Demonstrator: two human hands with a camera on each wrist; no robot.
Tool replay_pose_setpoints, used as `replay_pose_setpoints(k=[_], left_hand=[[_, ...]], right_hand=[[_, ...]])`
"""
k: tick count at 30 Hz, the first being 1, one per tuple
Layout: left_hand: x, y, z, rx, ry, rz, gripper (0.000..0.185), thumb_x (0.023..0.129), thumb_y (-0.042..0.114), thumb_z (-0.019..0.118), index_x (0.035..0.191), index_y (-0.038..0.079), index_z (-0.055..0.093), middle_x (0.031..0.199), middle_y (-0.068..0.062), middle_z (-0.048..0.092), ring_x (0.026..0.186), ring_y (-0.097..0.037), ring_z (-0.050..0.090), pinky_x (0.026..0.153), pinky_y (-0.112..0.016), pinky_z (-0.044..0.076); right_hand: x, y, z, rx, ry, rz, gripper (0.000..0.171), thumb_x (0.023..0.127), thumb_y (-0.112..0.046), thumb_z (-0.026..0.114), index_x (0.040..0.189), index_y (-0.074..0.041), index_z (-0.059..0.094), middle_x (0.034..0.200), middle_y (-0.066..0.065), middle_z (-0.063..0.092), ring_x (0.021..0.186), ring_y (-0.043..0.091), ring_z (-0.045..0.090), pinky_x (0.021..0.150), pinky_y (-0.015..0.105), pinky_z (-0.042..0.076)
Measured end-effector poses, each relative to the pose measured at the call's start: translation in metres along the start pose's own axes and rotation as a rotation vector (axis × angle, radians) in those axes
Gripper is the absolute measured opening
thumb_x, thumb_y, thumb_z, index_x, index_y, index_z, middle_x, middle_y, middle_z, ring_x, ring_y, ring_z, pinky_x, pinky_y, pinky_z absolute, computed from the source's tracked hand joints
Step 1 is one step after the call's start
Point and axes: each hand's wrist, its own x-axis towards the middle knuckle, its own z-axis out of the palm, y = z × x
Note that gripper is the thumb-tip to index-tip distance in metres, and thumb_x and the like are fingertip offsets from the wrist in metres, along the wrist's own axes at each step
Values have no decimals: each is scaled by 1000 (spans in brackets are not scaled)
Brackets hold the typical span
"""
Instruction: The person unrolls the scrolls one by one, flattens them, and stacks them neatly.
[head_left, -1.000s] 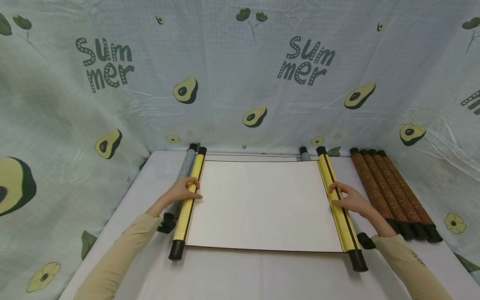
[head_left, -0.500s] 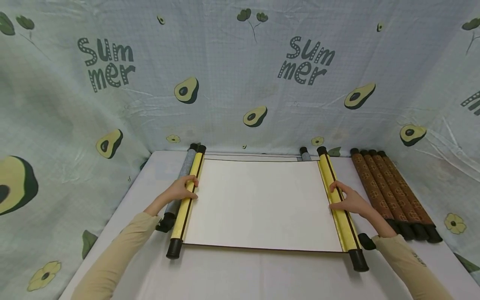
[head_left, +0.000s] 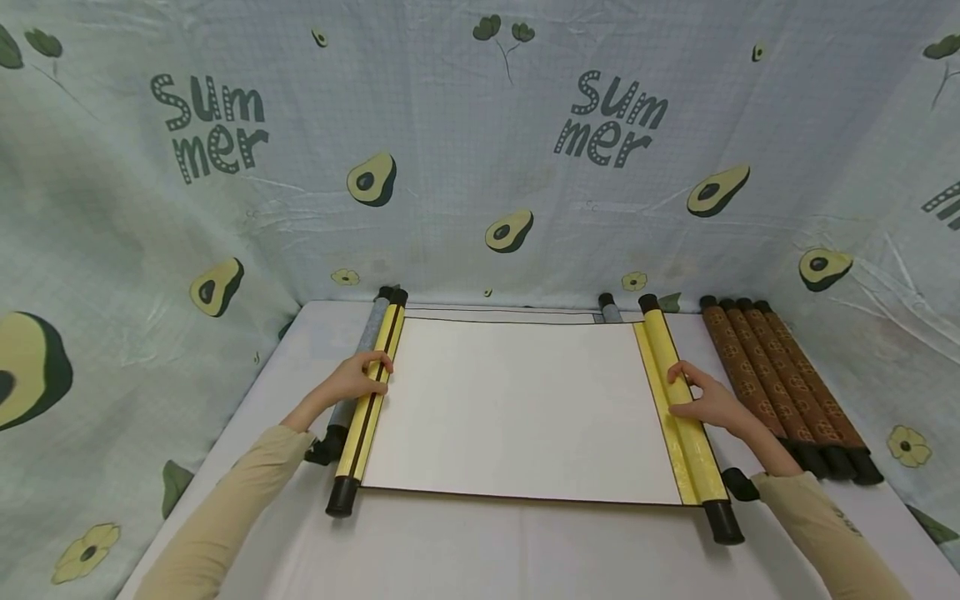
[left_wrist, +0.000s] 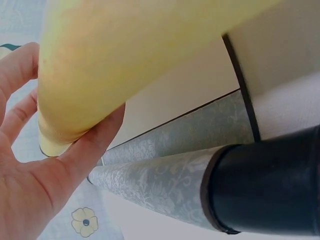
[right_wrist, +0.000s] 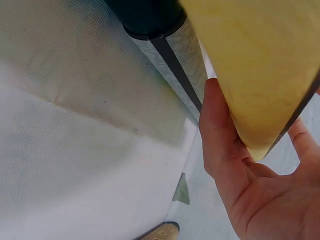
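Observation:
A hanging scroll lies partly unrolled, with blank white paper point(head_left: 517, 408) stretched between two yellow rolls that end in black knobs. My left hand point(head_left: 351, 377) grips the left yellow roll point(head_left: 352, 446) around its middle; in the left wrist view, the thumb point(left_wrist: 95, 142) presses its underside. On the other side, my right hand point(head_left: 711, 402) holds the right yellow roll point(head_left: 705, 462), fingers and thumb curled round it. Beside that roll a flat yellow border point(head_left: 670, 437) shows. A grey patterned scroll point(left_wrist: 155, 185), also partly unrolled, lies beneath the yellow one and is mostly hidden.
Several brown patterned scrolls point(head_left: 787, 375) with black ends lie side by side at the table's right. The white table point(head_left: 480, 550) meets a cloth backdrop point(head_left: 450, 108) printed with avocados at the back and sides.
The left roll has shifted slightly left with my left hand. My right hand has turned the right roll outward to the right, baring more flat yellow border; its dark stripe has gone from view.

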Motion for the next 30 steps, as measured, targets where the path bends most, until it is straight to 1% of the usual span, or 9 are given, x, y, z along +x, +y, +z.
replay_pose_setpoints(k=[2,5,8,15,21,23,26,28,30], left_hand=[[-1,1,-1,-2,0,3,23,75,9,63,97,7,55,93,-15,51,56,-16,32,51,-28,30],[-1,3,-2,1,-7,14,24,76,9,62,99,6,55,69,-6,41,51,-14,30,49,-27,30],[-1,3,-3,2,-13,19,24,77,8,62,100,5,56,61,-1,33,48,-13,29,48,-26,30],[-1,2,-5,-48,-1,10,26,75,7,63,101,4,56,83,-12,51,53,-14,34,48,-27,33],[-1,0,-8,-79,-6,6,27,76,8,63,103,3,55,103,-23,52,61,-17,40,50,-28,35],[-1,0,-8,-81,-1,4,27,77,8,63,103,4,56,114,-26,50,70,-23,46,52,-29,37],[-1,-2,-9,-81,5,3,28,78,10,64,104,4,57,124,-28,45,92,-37,51,57,-29,39],[-1,-3,-9,-82,9,5,28,79,11,64,105,4,57,129,-28,42,108,-45,45,62,-30,41],[-2,-3,-9,-83,14,9,29,80,12,64,106,4,58,132,-27,40,117,-48,38,67,-33,44]], right_hand=[[-1,0,0,-2,4,-1,39,74,-12,68,102,-4,42,109,20,44,95,34,41,66,32,36],[-1,0,-1,6,8,-7,38,74,-11,67,102,-3,43,109,20,45,95,33,41,67,32,37],[-1,2,-2,7,7,-7,37,75,-12,66,102,-4,43,108,20,44,95,32,41,65,31,37],[0,10,-5,76,-18,21,37,78,-14,65,106,-4,43,114,24,41,96,35,40,62,31,41],[0,10,-7,100,-29,34,40,78,-19,66,108,-4,43,117,24,40,98,36,40,63,32,42],[0,9,-7,101,-29,37,41,78,-20,66,109,-4,44,119,24,41,100,37,41,63,32,43],[-1,10,-7,90,-24,45,41,79,-21,66,109,-3,46,122,25,42,104,39,41,64,31,44],[-2,9,-7,83,-19,57,40,79,-22,66,110,-3,48,124,25,42,107,40,42,65,30,44],[-2,9,-7,75,-9,67,41,80,-24,65,111,-3,49,126,25,42,108,39,43,66,29,45]])
